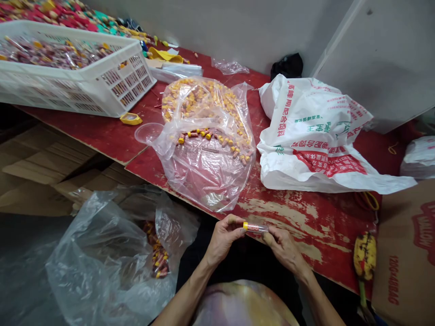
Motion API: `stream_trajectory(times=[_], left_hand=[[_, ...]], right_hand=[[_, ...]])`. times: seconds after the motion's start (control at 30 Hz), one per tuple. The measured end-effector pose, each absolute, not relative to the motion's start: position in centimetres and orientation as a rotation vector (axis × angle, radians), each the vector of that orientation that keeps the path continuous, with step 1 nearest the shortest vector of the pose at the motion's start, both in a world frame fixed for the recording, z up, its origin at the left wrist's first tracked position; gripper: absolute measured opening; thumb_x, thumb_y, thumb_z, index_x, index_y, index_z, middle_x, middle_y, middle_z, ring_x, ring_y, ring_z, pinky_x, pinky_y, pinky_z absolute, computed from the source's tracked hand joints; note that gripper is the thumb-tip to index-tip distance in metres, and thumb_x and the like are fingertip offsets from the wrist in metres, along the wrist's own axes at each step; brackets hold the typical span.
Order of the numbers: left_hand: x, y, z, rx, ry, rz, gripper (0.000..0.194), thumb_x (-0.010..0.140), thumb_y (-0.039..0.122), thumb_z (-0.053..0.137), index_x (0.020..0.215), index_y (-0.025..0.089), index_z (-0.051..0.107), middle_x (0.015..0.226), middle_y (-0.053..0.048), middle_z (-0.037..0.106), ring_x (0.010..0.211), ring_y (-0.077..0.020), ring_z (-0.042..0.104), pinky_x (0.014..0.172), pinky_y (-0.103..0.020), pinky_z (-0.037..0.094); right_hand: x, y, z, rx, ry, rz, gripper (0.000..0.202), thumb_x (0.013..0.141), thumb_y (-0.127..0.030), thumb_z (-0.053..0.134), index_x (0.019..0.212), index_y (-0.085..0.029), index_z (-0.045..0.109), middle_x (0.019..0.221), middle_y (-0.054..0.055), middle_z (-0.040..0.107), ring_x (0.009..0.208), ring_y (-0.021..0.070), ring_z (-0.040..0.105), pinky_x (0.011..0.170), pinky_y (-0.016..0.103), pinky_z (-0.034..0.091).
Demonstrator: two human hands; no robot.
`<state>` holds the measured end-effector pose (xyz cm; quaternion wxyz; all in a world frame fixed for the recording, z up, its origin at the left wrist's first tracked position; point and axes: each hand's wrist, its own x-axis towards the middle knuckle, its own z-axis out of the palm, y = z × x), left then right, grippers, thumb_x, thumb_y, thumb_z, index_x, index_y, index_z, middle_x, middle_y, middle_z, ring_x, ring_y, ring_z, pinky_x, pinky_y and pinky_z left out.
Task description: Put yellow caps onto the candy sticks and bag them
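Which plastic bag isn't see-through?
The white bag with red and green writing, lying on the red table at the right. The bag of yellow-capped tubes and the floor bag are clear.

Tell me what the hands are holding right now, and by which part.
A small clear tube with a yellow cap: left hand pinches the capped end, right hand the other end.

Bare tabletop between bags

Small packing workshop, I'd say.
I see a worn red table, a crate and bags of capped tubes.
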<state>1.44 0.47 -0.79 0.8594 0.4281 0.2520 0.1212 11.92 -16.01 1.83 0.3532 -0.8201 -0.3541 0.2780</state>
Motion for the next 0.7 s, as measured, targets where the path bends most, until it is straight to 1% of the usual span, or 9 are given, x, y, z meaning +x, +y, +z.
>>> stream_trajectory(times=[0.13,0.27,0.33,0.4,0.47,0.53,0.6,0.63,0.7], left_hand=[[1.4,0.6,-0.7,0.904,0.522,0.259,0.024,0.058,0.022,0.082,0.077,0.015,0.069,0.07,0.001,0.064,0.062,-0.0099,0.055,0.059,-0.02,0.042],[1.3,0.5,-0.9,0.903,0.521,0.247,0.024,0.06,0.022,0.081,0.079,0.015,0.069,0.068,0.001,0.065,0.06,-0.0098,0.055,0.059,-0.02,0.042],[1.3,0.4,-0.8,0.911,0.522,0.237,0.024,0.06,0.023,0.082,0.078,0.014,0.069,0.068,0.001,0.065,0.06,-0.0102,0.055,0.059,-0.021,0.042],[1.3,0.3,-0.7,0.912,0.516,0.23,0.025,0.059,0.024,0.082,0.078,0.014,0.069,0.068,0.0,0.065,0.06,-0.0105,0.055,0.059,-0.021,0.042],[1.3,0.3,-0.6,0.908,0.512,0.229,0.025,0.059,0.024,0.082,0.077,0.014,0.069,0.068,0.0,0.066,0.06,-0.0105,0.056,0.059,-0.021,0.043],[1.2,0.4,-0.6,0.902,0.523,0.234,0.025,0.058,0.024,0.082,0.077,0.015,0.069,0.068,0.001,0.066,0.06,-0.0104,0.056,0.059,-0.021,0.043],[1.2,0.4,-0.6,0.899,0.534,0.239,0.026,0.058,0.024,0.083,0.077,0.014,0.069,0.067,0.001,0.066,0.059,-0.0105,0.056,0.058,-0.021,0.042],[1.1,0.4,-0.7,0.902,0.535,0.24,0.026,0.058,0.024,0.082,0.078,0.014,0.069,0.067,0.001,0.066,0.059,-0.0106,0.056,0.058,-0.021,0.042],[1.1,0.4,-0.7,0.914,0.527,0.232,0.025,0.059,0.023,0.082,0.078,0.014,0.068,0.067,0.0,0.066,0.059,-0.0107,0.056,0.058,-0.021,0.042]], right_hand=[[11.8,-16.0,1.7,-2.108,-0.856,0.745,0.039,0.09,-0.043,0.039,0.069,-0.017,0.057,0.058,-0.001,0.05,0.054,0.0123,0.043,0.05,0.024,0.031],[11.9,-15.9,2.5,-2.083,-0.802,0.672,0.029,0.084,-0.041,0.052,0.101,-0.019,0.06,0.085,0.003,0.061,0.072,0.0169,0.053,0.061,0.025,0.041],[12.0,-15.8,2.6,-2.079,-0.822,0.666,0.028,0.086,-0.043,0.048,0.093,-0.019,0.061,0.078,0.002,0.06,0.067,0.0157,0.052,0.056,0.024,0.039],[12.0,-15.9,2.2,-2.089,-0.831,0.659,0.04,0.09,-0.047,0.038,0.072,-0.018,0.058,0.062,0.001,0.052,0.056,0.0139,0.046,0.05,0.024,0.034],[12.0,-16.0,1.9,-2.096,-0.806,0.643,0.047,0.092,-0.048,0.031,0.068,-0.018,0.057,0.057,0.0,0.048,0.052,0.0138,0.044,0.049,0.025,0.033],[11.9,-16.1,1.9,-2.089,-0.79,0.626,0.038,0.09,-0.047,0.038,0.088,-0.017,0.062,0.069,0.002,0.056,0.061,0.0158,0.05,0.055,0.026,0.039],[11.9,-16.2,2.2,-2.086,-0.81,0.627,0.034,0.086,-0.044,0.049,0.108,-0.02,0.059,0.087,0.004,0.062,0.073,0.0177,0.054,0.061,0.026,0.042],[11.9,-16.1,2.3,-2.088,-0.832,0.64,0.033,0.085,-0.044,0.051,0.107,-0.02,0.059,0.09,0.004,0.062,0.075,0.0178,0.055,0.061,0.026,0.041],[11.9,-16.1,2.3,-2.102,-0.858,0.668,0.03,0.088,-0.045,0.045,0.087,-0.019,0.061,0.077,0.002,0.06,0.066,0.0157,0.052,0.056,0.025,0.038]])
